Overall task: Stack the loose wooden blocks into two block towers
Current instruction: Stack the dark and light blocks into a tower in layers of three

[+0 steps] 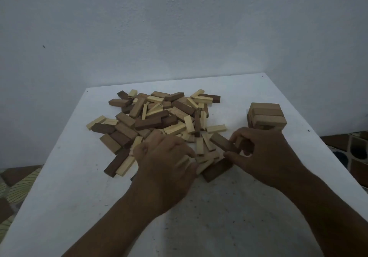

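Observation:
A heap of loose wooden blocks (159, 117), dark brown and pale, covers the middle of the white table (229, 207). A short tower of brown blocks (266, 116) stands at the right, a few layers high. My left hand (165, 169) lies over the near edge of the heap with fingers curled down onto pale blocks; what it holds is hidden. My right hand (262, 155) pinches a brown block (224, 142) at the heap's near right, just in front of the tower.
A pale grey wall rises behind the table. The table's right edge (326, 147) runs close to the tower. Patterned floor shows beyond both table sides. A dark block (216, 170) lies between my hands.

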Demonstrator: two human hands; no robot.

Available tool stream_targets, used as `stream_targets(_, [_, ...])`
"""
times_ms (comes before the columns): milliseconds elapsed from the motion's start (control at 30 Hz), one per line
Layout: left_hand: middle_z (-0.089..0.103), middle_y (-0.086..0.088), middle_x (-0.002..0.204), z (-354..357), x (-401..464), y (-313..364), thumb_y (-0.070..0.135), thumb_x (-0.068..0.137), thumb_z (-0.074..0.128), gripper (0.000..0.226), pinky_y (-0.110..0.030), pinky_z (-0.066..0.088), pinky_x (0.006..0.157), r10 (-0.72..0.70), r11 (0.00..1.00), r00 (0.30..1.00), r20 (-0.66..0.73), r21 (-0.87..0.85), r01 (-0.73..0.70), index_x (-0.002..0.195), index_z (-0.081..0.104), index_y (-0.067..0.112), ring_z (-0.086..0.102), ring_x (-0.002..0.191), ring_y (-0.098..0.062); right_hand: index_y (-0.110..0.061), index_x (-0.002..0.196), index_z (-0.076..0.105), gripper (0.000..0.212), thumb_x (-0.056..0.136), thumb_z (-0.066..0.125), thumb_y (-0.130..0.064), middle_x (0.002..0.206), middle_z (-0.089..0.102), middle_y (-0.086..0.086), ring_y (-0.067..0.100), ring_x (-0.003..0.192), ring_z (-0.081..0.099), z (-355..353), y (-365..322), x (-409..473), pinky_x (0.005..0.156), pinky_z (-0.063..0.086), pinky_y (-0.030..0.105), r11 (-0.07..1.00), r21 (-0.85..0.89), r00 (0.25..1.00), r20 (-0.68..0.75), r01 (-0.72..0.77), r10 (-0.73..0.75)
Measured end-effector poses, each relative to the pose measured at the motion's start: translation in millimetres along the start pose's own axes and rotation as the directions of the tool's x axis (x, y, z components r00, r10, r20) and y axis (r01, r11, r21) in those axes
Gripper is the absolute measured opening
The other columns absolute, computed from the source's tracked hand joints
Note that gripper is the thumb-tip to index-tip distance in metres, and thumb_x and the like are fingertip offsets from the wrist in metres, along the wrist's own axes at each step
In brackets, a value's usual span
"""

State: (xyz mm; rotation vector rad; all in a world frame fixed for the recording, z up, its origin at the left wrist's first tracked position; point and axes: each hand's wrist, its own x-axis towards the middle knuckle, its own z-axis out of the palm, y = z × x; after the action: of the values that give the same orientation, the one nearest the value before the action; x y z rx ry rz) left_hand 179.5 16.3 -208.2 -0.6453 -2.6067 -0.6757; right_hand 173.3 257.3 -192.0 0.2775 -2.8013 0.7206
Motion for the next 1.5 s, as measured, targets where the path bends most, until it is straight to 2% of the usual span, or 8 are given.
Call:
stream_targets(233, [0.054,0.015,0.117,26.2,19.7,36.4,0.049,0.081,0.056,0.023,-0.042,0.023,0.09,0.077,0.986,0.964,0.255,0.125,-0.111,0.09,0.073,0.036,0.04,0.123,-0.014,-0.031,0.074,0.055,0.031,0.075,0.067,-0.06,0.066,0.056,-0.012,0.003,0.062,0.051,-14.3,35.7,-41.7,0.057,0.036,0.018,0.947,-0.15,0.946,0.117,-0.283,0.302])
stream_targets(333, [0.059,0.013,0.107,41.0,30.2,46.7,0.041,0.082,0.055,0.021,-0.039,0.024,0.086,0.091,0.986,0.961,0.262,0.114,-0.124,0.085,0.073,0.031,0.049,0.113,-0.014,-0.03,0.075,0.058,0.038,0.074,0.059,-0.068,0.064,0.058,-0.012,0.003,0.06,0.052,-16.3,42.1,-47.6,0.057,0.039,0.016,0.958,-0.102,0.956,0.098,-0.267,0.277])
stream_targets(533, [0.066,0.009,0.078,68.1,47.3,68.1,0.038,0.084,0.053,0.021,-0.042,0.039,0.084,0.039,0.991,0.977,0.208,0.119,-0.065,0.083,0.071,0.029,0.058,0.079,-0.018,-0.023,0.11,0.064,0.029,0.087,0.061,-0.041,0.097,0.062,-0.012,0.003,0.079,0.052,-4.6,54.6,-50.8,0.079,0.038,0.012,0.975,0.06,0.973,-0.081,-0.214,0.218])
stream_targets(667, [0.069,0.009,0.085,77.9,43.7,69.6,0.04,0.092,0.038,0.036,-0.046,0.041,0.088,0.011,0.997,0.972,0.235,0.065,-0.027,0.096,0.072,0.029,0.059,0.083,-0.017,-0.017,0.109,0.068,0.029,0.084,0.065,-0.03,0.101,0.069,-0.003,0.004,0.083,0.053,1.8,59.3,-54.0,0.082,0.04,0.013,0.985,0.087,0.981,-0.109,-0.149,0.158])
stream_targets(833, [0.068,0.005,0.1,82.4,33.1,68.6,0.026,0.086,0.039,0.037,-0.037,0.037,0.079,0.064,0.997,0.981,0.185,0.027,-0.07,0.105,0.072,0.025,0.06,0.094,-0.02,-0.03,0.109,0.052,0.039,0.076,0.07,-0.024,0.09,0.061,-0.02,0.001,0.078,0.061,-2.7,56.2,-59.6,0.069,0.046,0.003,0.964,0.256,0.988,-0.118,-0.071,0.104])
stream_targets(933, [0.065,0.006,0.111,79.0,29.3,68.1,0.027,0.082,0.044,0.036,-0.036,0.034,0.081,0.102,0.994,0.98,0.173,0.022,-0.108,0.108,0.069,0.026,0.058,0.104,-0.019,-0.027,0.101,0.046,0.035,0.077,0.067,-0.012,0.081,0.06,-0.004,0.013,0.076,0.06,-4.6,58.9,-60.0,0.061,0.052,0.018,0.916,0.389,0.961,-0.201,-0.098,0.188])
stream_targets(1133, [0.063,0.008,0.124,77.5,29.0,67.6,0.041,0.077,0.051,0.037,-0.038,0.035,0.09,0.101,0.994,0.968,0.229,0.025,-0.11,0.109,0.065,0.028,0.056,0.116,-0.018,-0.023,0.089,0.065,0.011,0.079,0.064,-0.025,0.079,0.062,-0.013,0.007,0.073,0.059,4.2,68.3,-58.2,0.062,0.045,0.006,0.965,0.203,0.929,-0.298,-0.165,0.222])
stream_targets(1500, [0.06,0.015,0.13,72.8,40.5,45.8,0.053,0.077,0.056,0.028,-0.055,0.037,0.099,0.137,0.987,0.965,0.223,-0.11,-0.115,0.1,0.063,0.038,0.049,0.128,-0.013,-0.022,0.091,0.075,0.035,0.083,0.055,-0.05,0.084,0.069,-0.013,0.002,0.072,0.056,4.7,66.3,-57.7,0.069,0.045,0.015,0.983,0.118,0.962,-0.22,-0.14,0.163])
